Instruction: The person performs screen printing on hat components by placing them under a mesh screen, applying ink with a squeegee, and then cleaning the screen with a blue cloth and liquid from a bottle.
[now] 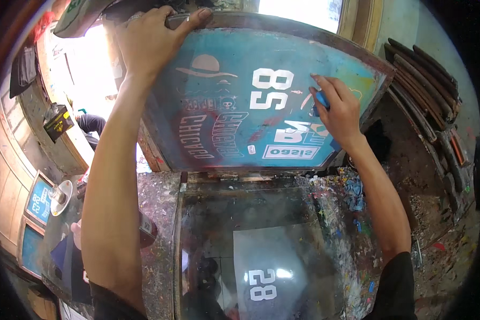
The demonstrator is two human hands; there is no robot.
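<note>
A wooden-framed silk screen (282, 24) stands tilted up on its lower edge beyond the printing table. Its blue-green mesh bears several pale stencil designs, lettering and digits. My left hand (152, 40) is closed over the upper left corner of the frame, thumb along the top rail. Against the right part of the mesh, my right hand (338, 109) pinches a small blue piece (321, 100), mostly hidden by the fingers; its kind cannot be made out. Below the screen, a translucent sheet (293, 245) with printed white digits lies on the dark glass tabletop (208, 213).
Long wooden-handled tools (424, 80) lean in a stack at the right wall. A crumpled blue rag (354, 192) lies on the paint-spattered table edge. Leftward are a white plate (64, 194), smaller screens (39, 200) and a dark red container (146, 229), partly behind my forearm.
</note>
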